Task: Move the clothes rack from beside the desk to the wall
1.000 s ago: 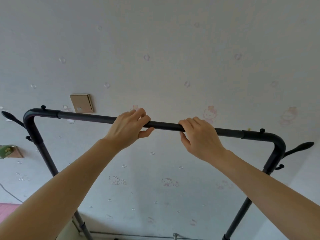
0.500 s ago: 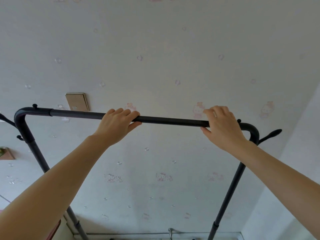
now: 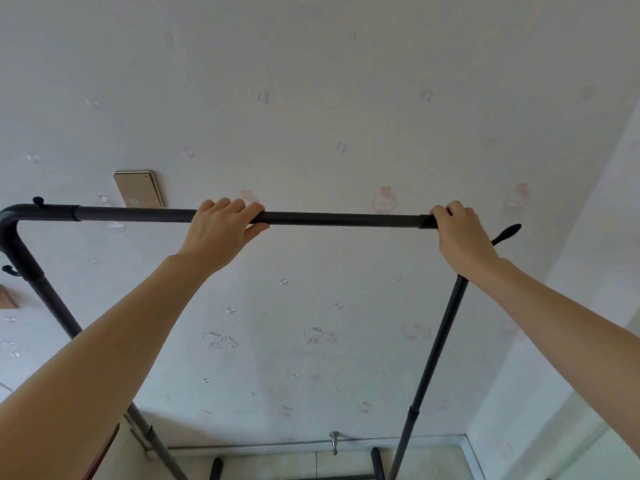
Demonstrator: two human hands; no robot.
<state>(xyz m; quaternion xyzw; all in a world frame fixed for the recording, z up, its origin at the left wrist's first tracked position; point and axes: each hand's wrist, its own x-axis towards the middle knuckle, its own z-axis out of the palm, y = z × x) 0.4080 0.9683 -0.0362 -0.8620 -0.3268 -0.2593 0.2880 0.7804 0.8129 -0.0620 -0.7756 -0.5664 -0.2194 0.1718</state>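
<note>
Left hand and right hand, fingers curled over the clothes rack top bar (wall close behind), should push evenly, keeping it level.

Soft even daylight — wide-angle bowing at edges

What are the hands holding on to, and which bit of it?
Both hold the black clothes rack by its top bar. The left hand grips near the middle; the right hand grips the right end, at the corner.
</note>
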